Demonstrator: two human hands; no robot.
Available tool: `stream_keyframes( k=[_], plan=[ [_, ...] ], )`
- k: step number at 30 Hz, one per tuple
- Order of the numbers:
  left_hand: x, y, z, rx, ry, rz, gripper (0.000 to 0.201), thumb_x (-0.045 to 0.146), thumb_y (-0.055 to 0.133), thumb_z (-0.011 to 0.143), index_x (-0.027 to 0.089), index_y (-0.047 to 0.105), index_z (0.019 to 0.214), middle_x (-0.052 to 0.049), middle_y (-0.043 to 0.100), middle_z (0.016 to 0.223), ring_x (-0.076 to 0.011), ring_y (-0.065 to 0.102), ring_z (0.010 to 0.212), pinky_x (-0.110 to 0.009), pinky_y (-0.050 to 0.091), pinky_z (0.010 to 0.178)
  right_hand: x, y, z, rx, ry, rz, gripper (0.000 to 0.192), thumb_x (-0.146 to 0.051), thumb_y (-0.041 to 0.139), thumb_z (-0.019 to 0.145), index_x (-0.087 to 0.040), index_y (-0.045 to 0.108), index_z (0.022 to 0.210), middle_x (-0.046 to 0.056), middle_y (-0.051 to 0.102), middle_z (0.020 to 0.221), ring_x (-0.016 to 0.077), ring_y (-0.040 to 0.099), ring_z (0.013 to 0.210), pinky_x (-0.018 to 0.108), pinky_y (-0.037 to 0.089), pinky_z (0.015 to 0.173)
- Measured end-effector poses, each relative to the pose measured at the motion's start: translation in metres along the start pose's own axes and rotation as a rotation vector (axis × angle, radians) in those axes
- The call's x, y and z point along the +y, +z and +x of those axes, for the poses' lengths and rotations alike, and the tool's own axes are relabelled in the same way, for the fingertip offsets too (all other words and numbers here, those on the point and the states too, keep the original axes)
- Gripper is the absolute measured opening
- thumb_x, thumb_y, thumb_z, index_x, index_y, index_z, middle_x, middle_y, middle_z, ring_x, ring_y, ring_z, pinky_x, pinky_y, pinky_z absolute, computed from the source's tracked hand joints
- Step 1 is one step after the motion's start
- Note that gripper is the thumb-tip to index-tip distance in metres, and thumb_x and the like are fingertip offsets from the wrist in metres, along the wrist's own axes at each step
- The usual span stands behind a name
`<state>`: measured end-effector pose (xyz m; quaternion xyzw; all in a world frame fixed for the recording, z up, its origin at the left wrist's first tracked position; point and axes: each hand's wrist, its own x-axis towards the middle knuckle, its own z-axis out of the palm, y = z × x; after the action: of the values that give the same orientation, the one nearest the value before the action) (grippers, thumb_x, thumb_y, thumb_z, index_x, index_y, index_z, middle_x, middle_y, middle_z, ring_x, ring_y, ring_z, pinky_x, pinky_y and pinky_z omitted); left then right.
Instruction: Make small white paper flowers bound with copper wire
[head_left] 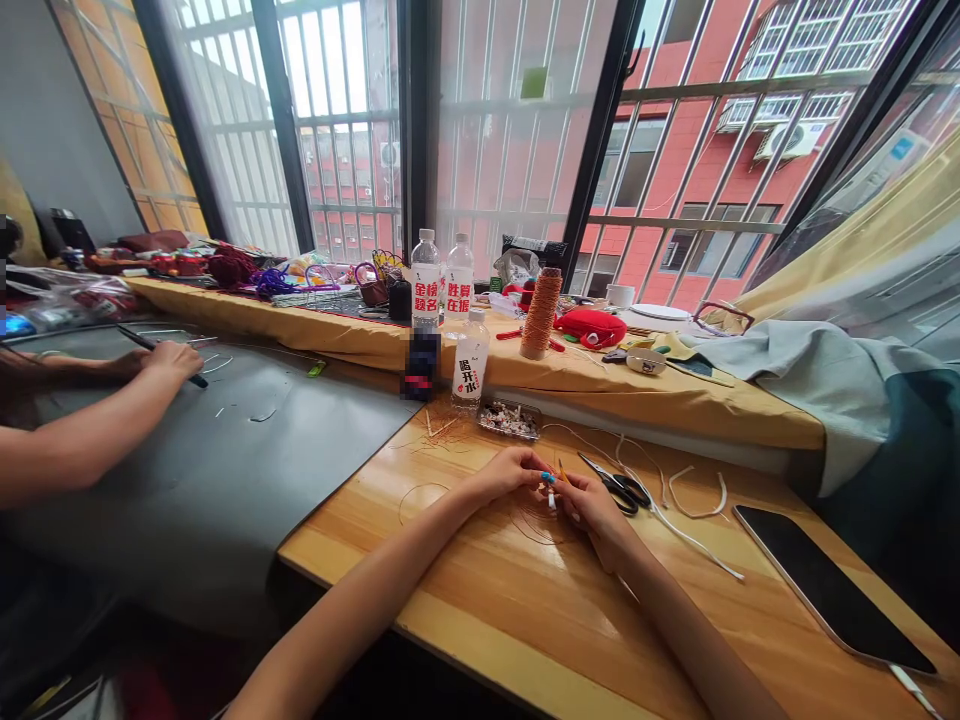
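My left hand [514, 472] and my right hand [596, 508] meet over the wooden table, fingertips pinched together. Between them is a short white cord [552, 498], its end poking out below the fingers. A thin orange-yellow tip [562, 470] sticks up at my right fingers; its kind is unclear. Fine brown thread [534, 528] loops on the table beneath my hands. Black-handled scissors [626, 492] lie just beyond my right hand, with white cords [694, 545] beside them. My fingers partly hide the held piece.
A tablet-like black device [832, 585] lies at the right. Behind my hands stand a clear tray of scraps [510, 420], a bottle [469, 365] and a brown thread spool [541, 315] on the cloth-covered ledge [675, 410]. At left, another person's hand [176, 362] works over a grey mat [315, 450].
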<state>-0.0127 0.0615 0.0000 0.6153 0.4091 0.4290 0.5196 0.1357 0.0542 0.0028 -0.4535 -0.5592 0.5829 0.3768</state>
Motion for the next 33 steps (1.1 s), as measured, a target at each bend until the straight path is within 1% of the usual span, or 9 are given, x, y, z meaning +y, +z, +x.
stream_keyframes(
  k=[5,10,14,17,21,27,29,31,33],
  plan=[
    [-0.003,0.001,0.002,0.024,0.017,0.038,0.018,0.024,0.061,0.060,0.010,0.056,0.070,0.002,0.053,0.059,-0.0070,0.046,0.054,-0.019,0.035,0.054,0.001,0.000,0.001,-0.004,0.008,0.008,0.037,-0.041,0.065,0.051,-0.014,0.058,0.075,-0.006,0.044,0.042,0.0019,0.024,0.031,0.019,0.010,0.034],
    [-0.001,0.002,0.001,0.035,0.007,0.076,0.014,0.020,0.060,0.061,0.010,0.054,0.069,0.003,0.052,0.060,-0.0066,0.046,0.056,-0.018,0.035,0.054,0.000,0.001,0.000,-0.020,0.008,-0.020,0.034,-0.045,0.063,0.053,-0.015,0.054,0.065,-0.008,0.035,0.035,0.0021,0.022,0.030,0.019,0.008,0.034],
    [0.001,0.002,-0.002,0.037,0.012,0.083,0.014,0.021,0.059,0.062,0.011,0.054,0.072,0.003,0.051,0.060,-0.0065,0.045,0.055,-0.017,0.035,0.053,0.002,0.000,0.002,-0.002,0.012,-0.019,0.034,-0.047,0.062,0.053,-0.015,0.053,0.064,-0.008,0.034,0.032,0.0030,0.023,0.028,0.019,0.008,0.033],
    [0.001,0.003,-0.001,0.042,0.003,0.073,0.016,0.022,0.058,0.062,0.012,0.053,0.073,0.004,0.049,0.059,-0.0060,0.044,0.054,-0.017,0.035,0.051,0.002,-0.001,0.004,0.045,0.029,0.001,0.034,-0.044,0.062,0.052,-0.016,0.054,0.068,-0.008,0.036,0.032,0.0044,0.028,0.028,0.019,0.009,0.032],
    [-0.003,0.003,0.001,0.044,0.034,0.065,0.015,0.022,0.058,0.062,0.012,0.053,0.072,0.004,0.049,0.060,-0.0055,0.042,0.054,-0.017,0.034,0.051,0.001,-0.001,0.005,0.040,0.039,0.010,0.032,-0.039,0.063,0.051,-0.015,0.056,0.072,-0.008,0.037,0.034,0.0049,0.031,0.028,0.017,0.012,0.031],
    [0.000,0.003,0.001,0.036,0.057,0.024,0.018,0.023,0.059,0.061,0.012,0.053,0.073,0.004,0.049,0.061,-0.0051,0.042,0.052,-0.017,0.033,0.051,0.000,-0.001,0.005,0.014,0.025,-0.016,0.031,-0.039,0.062,0.055,-0.015,0.058,0.075,-0.009,0.036,0.032,0.0038,0.027,0.026,0.018,0.013,0.030],
    [0.003,0.003,-0.001,0.022,0.035,0.001,0.020,0.025,0.058,0.062,0.011,0.054,0.075,0.003,0.051,0.061,-0.0054,0.043,0.052,-0.018,0.033,0.051,0.000,-0.001,0.004,0.009,0.020,-0.007,0.032,-0.040,0.063,0.054,-0.015,0.058,0.072,-0.007,0.041,0.035,0.0034,0.027,0.027,0.018,0.013,0.030],
    [0.008,0.003,-0.002,0.009,0.018,-0.027,0.023,0.029,0.057,0.064,0.010,0.056,0.077,0.002,0.053,0.062,-0.0059,0.043,0.052,-0.019,0.033,0.052,-0.001,0.000,0.004,0.012,0.012,0.019,0.035,-0.042,0.065,0.050,-0.014,0.057,0.070,-0.004,0.050,0.043,0.0028,0.029,0.028,0.018,0.013,0.030],
    [0.011,0.003,-0.004,0.007,0.016,-0.052,0.026,0.033,0.057,0.064,0.010,0.058,0.076,0.001,0.054,0.062,-0.0061,0.043,0.053,-0.020,0.034,0.053,-0.002,0.000,0.003,0.016,0.006,0.041,0.038,-0.044,0.067,0.047,-0.014,0.057,0.069,-0.002,0.053,0.049,0.0023,0.030,0.028,0.018,0.013,0.030]
  ],
)
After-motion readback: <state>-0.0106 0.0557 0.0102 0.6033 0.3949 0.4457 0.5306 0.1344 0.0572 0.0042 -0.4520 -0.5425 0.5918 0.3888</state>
